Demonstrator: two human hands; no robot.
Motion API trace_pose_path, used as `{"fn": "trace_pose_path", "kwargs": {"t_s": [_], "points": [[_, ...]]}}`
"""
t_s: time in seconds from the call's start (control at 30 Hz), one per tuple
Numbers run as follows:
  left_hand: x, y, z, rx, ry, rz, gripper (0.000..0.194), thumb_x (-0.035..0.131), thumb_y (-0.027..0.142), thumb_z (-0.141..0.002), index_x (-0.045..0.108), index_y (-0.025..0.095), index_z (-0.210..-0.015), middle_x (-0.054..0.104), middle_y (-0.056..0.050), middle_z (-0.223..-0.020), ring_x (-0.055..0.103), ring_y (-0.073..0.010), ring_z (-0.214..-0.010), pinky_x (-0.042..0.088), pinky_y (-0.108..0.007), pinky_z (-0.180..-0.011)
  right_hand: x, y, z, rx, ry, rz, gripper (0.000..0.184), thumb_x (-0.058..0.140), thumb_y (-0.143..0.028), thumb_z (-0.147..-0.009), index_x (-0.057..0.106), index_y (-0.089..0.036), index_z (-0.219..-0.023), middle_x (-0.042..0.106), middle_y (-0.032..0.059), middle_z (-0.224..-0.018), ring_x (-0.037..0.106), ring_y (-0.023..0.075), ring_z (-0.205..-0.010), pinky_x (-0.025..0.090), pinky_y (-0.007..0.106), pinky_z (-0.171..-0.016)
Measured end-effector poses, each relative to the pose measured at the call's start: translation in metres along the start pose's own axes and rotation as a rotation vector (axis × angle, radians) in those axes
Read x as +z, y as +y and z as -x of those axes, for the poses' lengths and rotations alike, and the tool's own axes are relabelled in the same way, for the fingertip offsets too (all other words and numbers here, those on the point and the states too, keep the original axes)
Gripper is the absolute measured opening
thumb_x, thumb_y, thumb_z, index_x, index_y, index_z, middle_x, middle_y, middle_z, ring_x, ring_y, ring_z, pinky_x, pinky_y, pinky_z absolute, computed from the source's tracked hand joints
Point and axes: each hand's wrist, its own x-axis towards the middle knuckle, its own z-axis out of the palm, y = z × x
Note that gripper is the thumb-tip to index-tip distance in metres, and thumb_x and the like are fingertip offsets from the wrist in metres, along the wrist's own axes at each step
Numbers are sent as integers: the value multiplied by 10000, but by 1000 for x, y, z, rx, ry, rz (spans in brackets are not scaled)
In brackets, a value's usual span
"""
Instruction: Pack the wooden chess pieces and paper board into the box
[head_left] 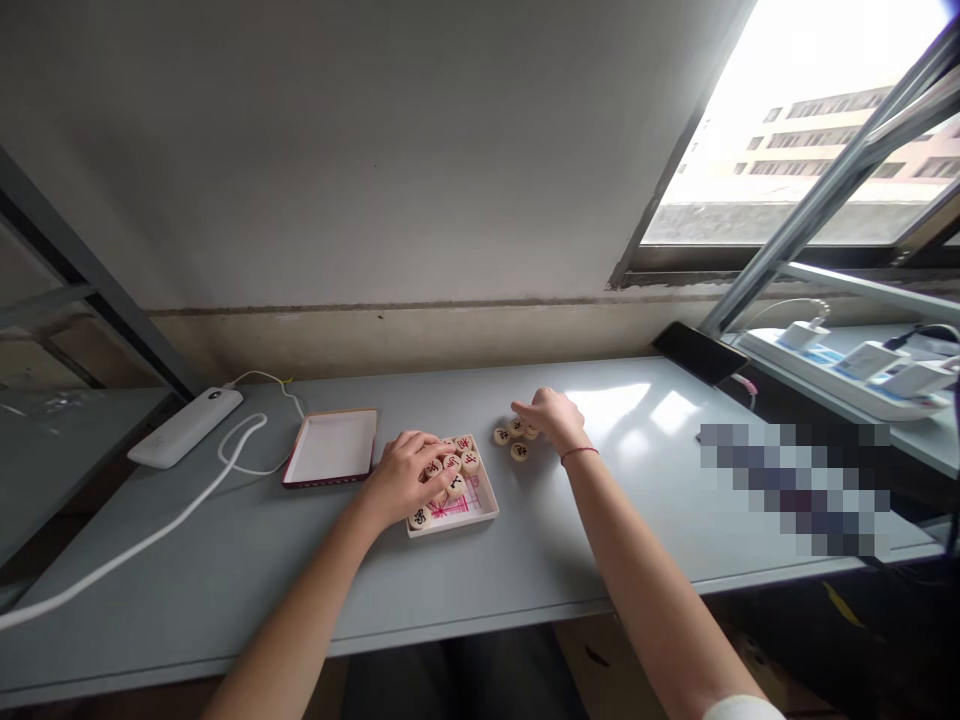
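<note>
The left hand [409, 478] is laid palm down over the left side of a shallow white box [484, 498], its fingers slightly parted and extended across the round pieces [452, 462] in it; whether any piece is gripped cannot be told. The right hand [551, 415], with a thin red cord [580, 452] worn at the wrist, is held with curled fingers and the thumb directed leftward over loose pieces [517, 428] on the desk [420, 590]; its fingertips are hidden, so whether a piece is held cannot be determined. The loose pieces, marked with dark characters, are grouped to the right of the box. Within the box, pieces bearing red characters are clustered toward the far side, a dark-marked one is seated in the near left corner, and a pink-printed floor is exposed at the near right. To the left, a white-lined tray [332, 447] with a dark red near edge is placed, beyond which a white power bank [184, 428] and a white cable [147, 542] are seen. At the far right, a dark phone-like slab [697, 352] is propped at a tilt beneath a window [750, 120].
</note>
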Motion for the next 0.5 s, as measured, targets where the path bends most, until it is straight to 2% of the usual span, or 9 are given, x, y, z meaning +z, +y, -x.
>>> {"fn": "trace_pose_path", "kwargs": {"t_s": [0.13,0.23,0.3,0.37,0.43,0.5], "points": [[1,0,1,-1,10,1,322,497,396,-884,646,240,-1124,618,-58,-1105,490,-232,-1111,424,-405,-960,-6,-5,-13,-29,-30,108,186,616,-295,-692,655,-177,-830,659,127,-820,648,274,-817,432,293,-584],[1,-1,0,7,28,-13,324,509,405,-880,650,234,-1117,616,-64,-1105,489,-240,-1118,425,-418,-958,-10,-5,-12,-68,36,107,170,624,-261,-706,666,-159,-835,672,138,-830,656,296,-841,461,324,-629],[2,-1,0,18,56,-24,322,518,409,-879,650,232,-1114,621,-67,-1094,496,-242,-1111,430,-422,-951,-11,-5,-1,-183,145,-41,187,609,-290,-754,674,-159,-872,685,125,-849,662,277,-854,481,321,-670],[3,-1,-1,28,100,-28,333,520,416,-884,637,232,-1136,628,-69,-1080,513,-241,-1092,439,-419,-940,-8,-7,18,-363,225,-316,256,587,-358,-802,665,-176,-964,695,95,-892,670,228,-837,502,304,-707],[4,0,-1,42,155,-17,388,523,436,-885,589,236,-1210,625,-71,-1100,528,-239,-1088,444,-412,-944,0,-10,38,-508,160,-611,341,609,-419,-793,638,-191,-1044,695,71,-904,676,186,-769,527,289,-693],[6,2,-1,60,207,14,472,527,457,-881,509,241,-1300,601,-73,-1167,535,-234,-1112,448,-389,-958,11,-16,56,-597,-15,-812,415,665,-451,-745,626,-190,-1066,687,72,-919,679,175,-738,547,280,-655]]}}
